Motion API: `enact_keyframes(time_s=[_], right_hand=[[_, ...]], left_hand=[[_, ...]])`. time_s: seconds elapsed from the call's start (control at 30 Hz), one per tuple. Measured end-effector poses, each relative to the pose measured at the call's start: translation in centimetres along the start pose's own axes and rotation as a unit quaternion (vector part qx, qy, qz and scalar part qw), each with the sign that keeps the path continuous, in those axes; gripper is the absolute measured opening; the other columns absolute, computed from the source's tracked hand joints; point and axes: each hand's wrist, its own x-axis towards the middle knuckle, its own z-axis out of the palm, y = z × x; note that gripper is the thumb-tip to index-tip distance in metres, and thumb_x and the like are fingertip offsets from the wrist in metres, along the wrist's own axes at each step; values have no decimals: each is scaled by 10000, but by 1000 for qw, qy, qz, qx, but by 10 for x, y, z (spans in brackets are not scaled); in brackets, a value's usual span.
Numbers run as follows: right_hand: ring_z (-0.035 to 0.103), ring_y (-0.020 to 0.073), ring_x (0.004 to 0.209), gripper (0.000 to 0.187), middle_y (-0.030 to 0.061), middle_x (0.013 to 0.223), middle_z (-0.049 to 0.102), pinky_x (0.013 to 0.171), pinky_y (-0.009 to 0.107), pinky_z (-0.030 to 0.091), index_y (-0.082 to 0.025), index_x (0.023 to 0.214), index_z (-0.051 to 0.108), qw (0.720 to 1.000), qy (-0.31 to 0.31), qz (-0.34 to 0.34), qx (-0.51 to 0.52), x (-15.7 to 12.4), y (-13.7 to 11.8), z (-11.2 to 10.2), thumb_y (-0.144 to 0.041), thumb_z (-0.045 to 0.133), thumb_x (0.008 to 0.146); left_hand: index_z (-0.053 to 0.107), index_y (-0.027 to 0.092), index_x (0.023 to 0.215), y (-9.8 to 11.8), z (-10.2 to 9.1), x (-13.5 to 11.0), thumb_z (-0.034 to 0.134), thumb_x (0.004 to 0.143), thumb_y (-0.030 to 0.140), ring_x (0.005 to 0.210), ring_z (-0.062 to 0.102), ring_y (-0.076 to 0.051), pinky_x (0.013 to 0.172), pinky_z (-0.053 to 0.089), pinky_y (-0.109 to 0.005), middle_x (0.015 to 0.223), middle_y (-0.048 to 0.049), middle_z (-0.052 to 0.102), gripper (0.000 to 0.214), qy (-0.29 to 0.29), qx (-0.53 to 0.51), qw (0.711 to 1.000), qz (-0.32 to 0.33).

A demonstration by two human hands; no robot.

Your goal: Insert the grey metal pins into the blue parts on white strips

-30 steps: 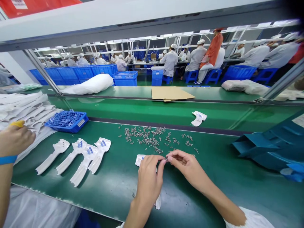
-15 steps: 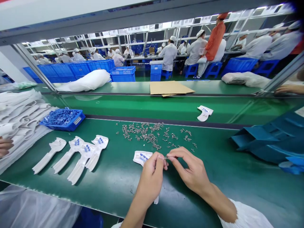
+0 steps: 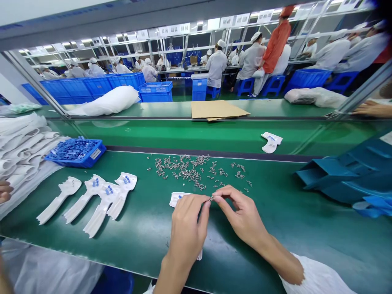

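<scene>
Together, the left hand [image 3: 188,222] and right hand [image 3: 240,210] pinch a tiny metal part [image 3: 211,199] between nearly closed fingertips, near centre. The left hand hides most of a white piece [image 3: 176,199]. Scattered metal bits [image 3: 186,168] lie beyond; a blue bin [image 3: 95,157] stands far left, teal parts [image 3: 349,173] right.

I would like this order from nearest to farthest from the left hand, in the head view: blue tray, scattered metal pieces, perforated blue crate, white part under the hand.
1. White part: under the left hand, partly hidden.
2. Scattered metal pieces: ahead, on the bench.
3. Blue tray: well to the left.
4. Perforated blue crate: beyond the bench.
</scene>
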Motion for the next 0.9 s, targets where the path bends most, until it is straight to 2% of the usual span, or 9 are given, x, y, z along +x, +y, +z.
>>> enact_keyframes(time_s=[0.17,0.3,0.37,0.47,0.6,0.7,0.73,0.8,0.9], right_hand=[[628,184,783,119,30,862,679,713,304,505,-242,928,616,1000,-13,-14,-19,0,-1,0,-293,525,986],[629,173,770,102,22,856,675,703,296,511,-240,932,607,999,-17,-34,-32,2,-1,0,-254,521,985],[629,166,768,88,19,859,671,701,293,514,-238,943,601,998,-10,-56,-38,1,-1,1,-221,523,980],[634,174,787,88,29,867,668,705,308,524,-236,974,594,993,15,-107,-53,-1,0,1,-178,529,969],[644,189,799,140,40,864,677,696,335,536,-240,1020,591,981,45,-171,-83,-1,4,-1,-134,527,955],[650,195,799,148,39,864,688,689,340,536,-244,1015,597,976,45,-191,-99,0,5,-3,-130,530,947],[649,195,797,137,39,864,688,693,340,535,-244,1008,599,977,44,-184,-99,1,5,-4,-141,529,949],[642,191,782,105,38,861,680,694,334,530,-244,984,596,985,38,-143,-90,2,4,-5,-176,518,963],[629,179,761,105,30,851,664,691,309,518,-243,936,586,996,12,-62,-65,3,1,-4,-229,494,986]], left_hand=[[629,209,1053,3,-2,3,492,974,197,905,626,-206,802,463,-338,961,-46,695,159,-6,89,996,30],[605,202,973,3,-5,6,415,996,193,842,590,-199,756,428,-327,886,-40,654,191,-36,91,995,25],[565,207,904,4,-5,6,362,1013,217,807,557,-188,733,406,-316,841,-29,613,231,-56,45,997,-12],[478,218,790,9,-2,7,293,1033,284,743,510,-168,691,385,-296,771,-9,555,312,-71,-61,990,-106],[410,222,694,16,6,8,307,1028,408,670,491,-148,633,388,-267,687,11,499,396,-81,-217,945,-230],[422,219,658,17,8,9,312,1022,439,657,523,-146,624,413,-257,641,16,484,440,-90,-270,923,-260],[451,216,663,17,7,8,315,1023,440,646,527,-144,615,415,-256,638,16,493,445,-87,-255,928,-256],[558,209,777,16,3,7,379,1014,430,662,546,-150,627,427,-265,687,8,549,370,-49,-165,961,-218],[587,215,1138,10,-5,4,499,989,322,850,615,-182,766,473,-301,918,-31,654,204,1,7,997,-80]])
